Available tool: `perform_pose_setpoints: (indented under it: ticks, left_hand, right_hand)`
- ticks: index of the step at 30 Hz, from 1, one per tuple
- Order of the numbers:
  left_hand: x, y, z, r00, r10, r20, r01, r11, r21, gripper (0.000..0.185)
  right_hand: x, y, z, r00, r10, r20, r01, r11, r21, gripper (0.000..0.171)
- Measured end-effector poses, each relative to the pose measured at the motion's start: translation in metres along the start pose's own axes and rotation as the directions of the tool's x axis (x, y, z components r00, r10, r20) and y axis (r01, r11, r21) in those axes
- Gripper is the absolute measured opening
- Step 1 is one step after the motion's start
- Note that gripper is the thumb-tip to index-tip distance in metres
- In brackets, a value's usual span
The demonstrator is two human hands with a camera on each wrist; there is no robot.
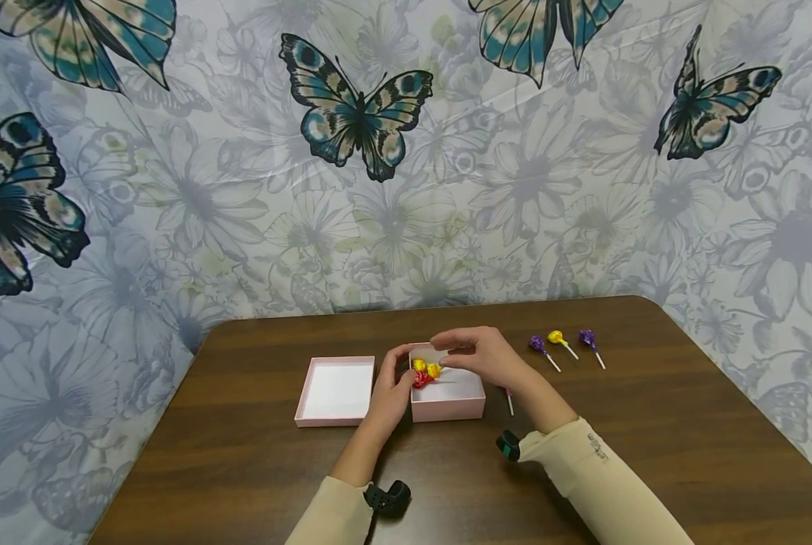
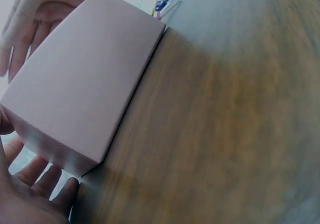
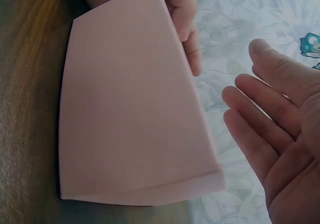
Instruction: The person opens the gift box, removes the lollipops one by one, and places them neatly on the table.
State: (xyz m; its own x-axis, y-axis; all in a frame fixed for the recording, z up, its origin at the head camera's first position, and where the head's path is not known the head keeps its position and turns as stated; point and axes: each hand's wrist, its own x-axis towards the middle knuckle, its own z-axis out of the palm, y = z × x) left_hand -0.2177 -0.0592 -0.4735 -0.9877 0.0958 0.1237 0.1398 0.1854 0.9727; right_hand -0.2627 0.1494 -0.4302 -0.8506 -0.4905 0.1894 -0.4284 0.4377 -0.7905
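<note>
Hands (image 1: 440, 367) around seemingly upright pink box (image 1: 446, 405)

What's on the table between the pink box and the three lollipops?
In the head view, one more lollipop lies between the box and the three lollipops, partly hidden under the right hand.

Pink box (image 2: 82, 84): one plain side wall filled the left half of the view, its lower edge resting on the brown wooden table (image 2: 225, 134). Left hand (image 2: 25, 199): at the bottom left, fingers against the box's near corner. Right hand (image 2: 35, 14): at the top left, behind the box, fingers relaxed. Lollipop sticks (image 2: 167, 7): pale, with a blue scrap of wrapper, just past the box's far corner. Table surface blurred.
</note>
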Motion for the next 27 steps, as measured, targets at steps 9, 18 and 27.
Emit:
perform_pose_setpoints:
  ticks: [9,18,27]
  left_hand:
    - [0.002,-0.003,-0.001,1.0,0.004,0.011,-0.004,1.0,-0.022,0.043]
    - [0.002,-0.003,0.0,0.999,0.041,-0.001,-0.042,0.999,-0.032,0.043]
    - [0.003,-0.003,0.0,0.998,0.055,-0.015,-0.055,0.998,-0.033,0.043]
  right_hand:
    - [0.01,0.002,0.016,0.997,0.053,0.057,-0.048,0.995,-0.087,0.032]
    - [0.019,0.004,0.033,0.998,0.001,0.062,0.018,0.952,-0.307,0.025]
    - [0.024,0.004,0.042,0.998,-0.009,0.067,0.036,0.914,-0.403,0.01]
